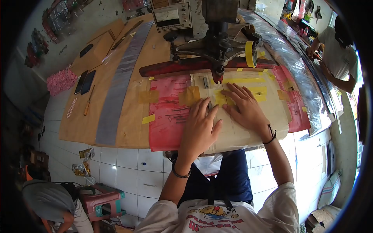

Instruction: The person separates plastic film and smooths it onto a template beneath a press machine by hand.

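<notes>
My left hand rests palm down, fingers outstretched, on the near-left part of a beige sheet. A small dark metal strip lies beside its fingertips. Palm down on the same sheet is my right hand, with fingers spread beside strips of yellow tape. Neither hand appears to grip anything. Under the beige sheet is a red sheet, taped down with yellow pieces. Just beyond my fingers hangs a press head with a long red bar, whose pointed centre piece reaches down close to the sheet.
A brown board with a grey strip extends left, bearing phones and a wooden-handled tool. A tape roll hangs on the press. Clear plastic sheeting lies right. Other people are at lower left and upper right.
</notes>
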`<state>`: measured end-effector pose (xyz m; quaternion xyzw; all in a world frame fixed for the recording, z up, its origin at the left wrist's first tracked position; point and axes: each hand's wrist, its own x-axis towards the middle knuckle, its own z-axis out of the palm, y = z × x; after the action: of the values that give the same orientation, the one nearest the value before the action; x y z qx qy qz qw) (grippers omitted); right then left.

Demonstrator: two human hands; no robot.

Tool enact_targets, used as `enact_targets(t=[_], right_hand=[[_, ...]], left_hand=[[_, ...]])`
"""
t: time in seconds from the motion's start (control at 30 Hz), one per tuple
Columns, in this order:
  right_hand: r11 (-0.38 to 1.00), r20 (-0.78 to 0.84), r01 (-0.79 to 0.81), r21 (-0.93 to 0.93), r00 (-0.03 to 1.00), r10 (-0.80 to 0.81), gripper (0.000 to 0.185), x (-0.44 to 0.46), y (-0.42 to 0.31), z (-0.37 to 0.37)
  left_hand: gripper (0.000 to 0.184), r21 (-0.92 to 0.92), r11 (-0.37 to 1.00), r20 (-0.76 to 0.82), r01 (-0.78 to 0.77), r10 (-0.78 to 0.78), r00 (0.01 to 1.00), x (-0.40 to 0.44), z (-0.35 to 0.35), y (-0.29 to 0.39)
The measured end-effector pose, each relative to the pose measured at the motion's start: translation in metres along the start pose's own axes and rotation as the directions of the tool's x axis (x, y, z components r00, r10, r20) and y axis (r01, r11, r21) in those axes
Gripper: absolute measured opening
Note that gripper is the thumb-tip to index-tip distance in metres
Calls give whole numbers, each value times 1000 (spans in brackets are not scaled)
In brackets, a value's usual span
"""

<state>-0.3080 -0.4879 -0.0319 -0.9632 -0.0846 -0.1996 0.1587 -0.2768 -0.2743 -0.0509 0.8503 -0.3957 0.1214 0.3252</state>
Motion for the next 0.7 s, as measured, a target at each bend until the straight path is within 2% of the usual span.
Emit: enact_targets(t=[0.4, 0.6, 0.7], right_hand=[[1000, -7, 2, 27, 1000, -2, 45, -2, 2, 0], [996, 80, 41, -77, 996, -35, 54, -3, 6, 3], [991, 176, 92, -101, 982, -73, 59, 0, 16, -2]], left_hand=[[46, 5, 1000, 14, 2, -2, 1000, 0, -1, 1], [38, 5, 1000, 10, -1, 1, 1000, 0, -2, 2], [36, 5, 1000, -1, -12, 12, 1000, 1, -1, 3]])
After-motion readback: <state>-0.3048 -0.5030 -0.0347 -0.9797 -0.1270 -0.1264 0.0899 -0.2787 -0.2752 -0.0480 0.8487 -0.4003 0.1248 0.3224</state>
